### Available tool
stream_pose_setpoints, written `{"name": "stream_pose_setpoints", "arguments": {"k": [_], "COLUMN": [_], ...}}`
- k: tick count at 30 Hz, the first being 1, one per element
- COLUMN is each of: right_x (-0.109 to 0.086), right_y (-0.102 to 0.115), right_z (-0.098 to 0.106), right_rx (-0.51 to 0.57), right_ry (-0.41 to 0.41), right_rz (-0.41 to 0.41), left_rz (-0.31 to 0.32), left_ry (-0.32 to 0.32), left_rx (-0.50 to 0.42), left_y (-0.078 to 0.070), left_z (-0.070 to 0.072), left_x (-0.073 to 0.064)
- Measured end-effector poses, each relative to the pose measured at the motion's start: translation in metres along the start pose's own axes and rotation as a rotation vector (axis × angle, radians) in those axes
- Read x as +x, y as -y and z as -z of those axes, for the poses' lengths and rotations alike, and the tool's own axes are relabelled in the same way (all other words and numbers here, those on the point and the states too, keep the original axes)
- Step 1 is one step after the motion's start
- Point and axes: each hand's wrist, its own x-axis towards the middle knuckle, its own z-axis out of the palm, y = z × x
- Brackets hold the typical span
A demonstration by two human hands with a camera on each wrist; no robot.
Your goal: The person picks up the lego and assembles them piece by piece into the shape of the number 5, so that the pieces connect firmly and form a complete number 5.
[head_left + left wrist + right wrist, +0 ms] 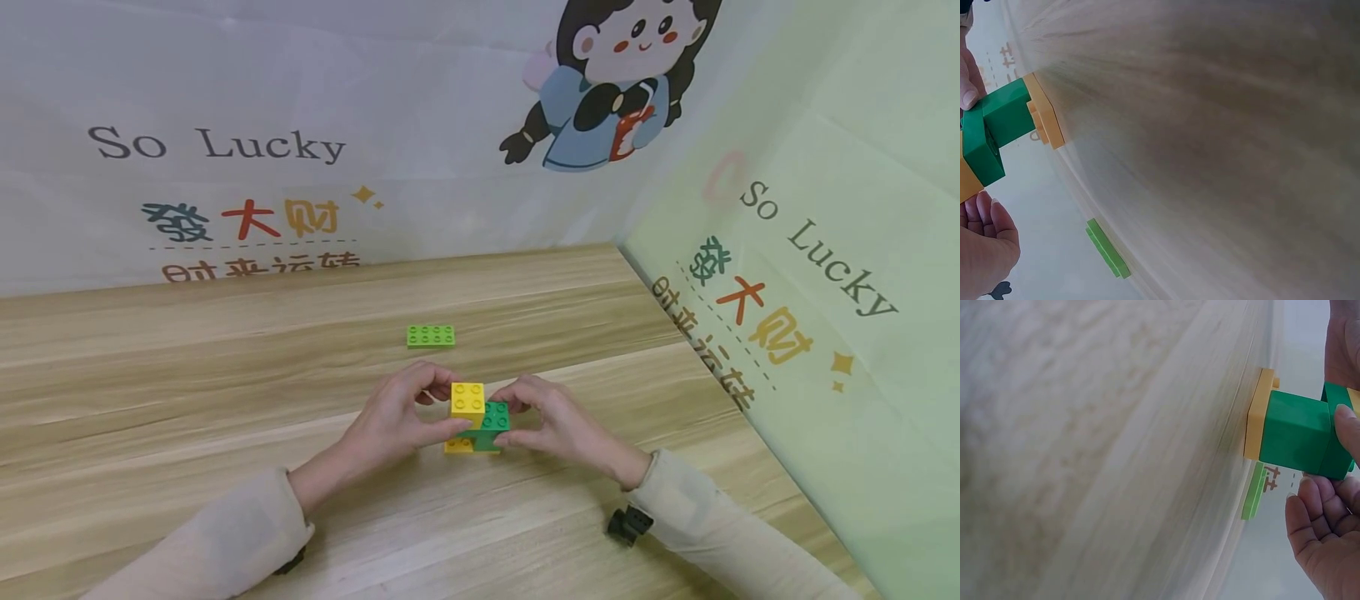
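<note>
A small stack of toy building bricks stands on the wooden table between my two hands. At its bottom lies a flat yellow brick [1257, 419], its studs partly exposed. A green brick [1294, 431] sits on that, with another green brick [982, 147] above, sticking out to the left. On this overhang rests a yellow brick [467, 400] with studs on top. My left hand [397, 408] pinches the yellow brick between thumb and fingers. From the right, my right hand [551, 421] grips the upper green brick, thumb on its near side and fingers behind.
A flat light green brick [431, 336] lies on the table [225, 375] beyond the stack. Printed cloth backdrops [420, 125] rise along the table's back and right edges.
</note>
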Motion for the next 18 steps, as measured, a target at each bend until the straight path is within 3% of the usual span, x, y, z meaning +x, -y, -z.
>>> {"name": "stream_pose_setpoints", "arguments": {"k": [11,18], "right_x": [0.002,0.007], "right_y": [0.0,-0.004], "right_z": [0.003,0.014], "right_rx": [-0.003,0.03], "right_ry": [0.019,-0.041], "right_rz": [0.009,-0.006], "left_rz": [0.002,0.008], "left_ry": [0.008,0.021], "left_rx": [0.004,-0.005], "left_y": [0.0,0.0], "left_z": [0.002,0.002], "left_x": [-0.001,-0.001]}}
